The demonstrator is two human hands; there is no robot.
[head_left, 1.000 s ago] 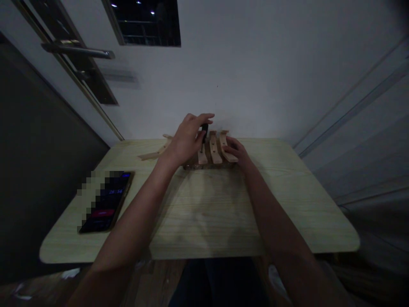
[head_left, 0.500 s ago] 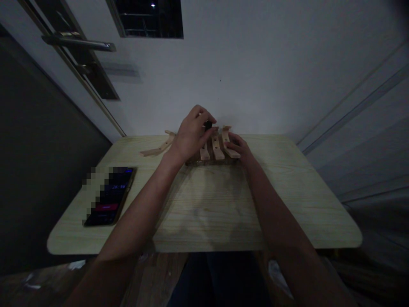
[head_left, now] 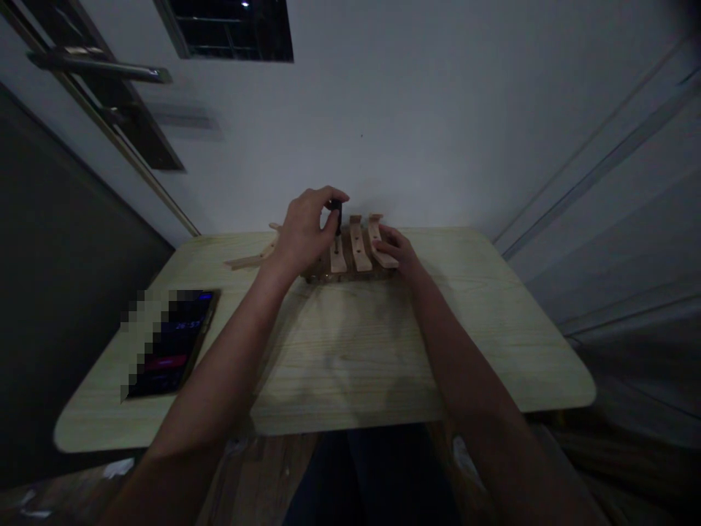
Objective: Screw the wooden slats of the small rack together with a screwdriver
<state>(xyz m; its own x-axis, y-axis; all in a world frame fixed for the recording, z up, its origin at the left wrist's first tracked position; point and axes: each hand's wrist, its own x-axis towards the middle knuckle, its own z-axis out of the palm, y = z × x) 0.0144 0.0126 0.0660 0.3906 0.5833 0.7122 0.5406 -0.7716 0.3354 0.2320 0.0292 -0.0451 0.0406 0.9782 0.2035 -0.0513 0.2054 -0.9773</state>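
Note:
A small wooden rack (head_left: 355,256) of several light slats on a darker base sits at the far side of the table, near the wall. My left hand (head_left: 301,230) is curled round a small black tool handle (head_left: 335,213) that stands upright over the leftmost slat. My right hand (head_left: 397,252) rests on the rack's right end, fingers pressed on the rightmost slat. Two loose wooden slats (head_left: 252,257) lie on the table just left of my left hand.
A phone (head_left: 172,343) with a lit screen lies at the left of the pale wooden table (head_left: 350,351). A white wall rises right behind the rack. A door with a metal handle (head_left: 98,67) stands at the upper left.
My left fingers have closed from spread to a grip round the black handle. The view has shifted slightly; my right hand stays on the rack.

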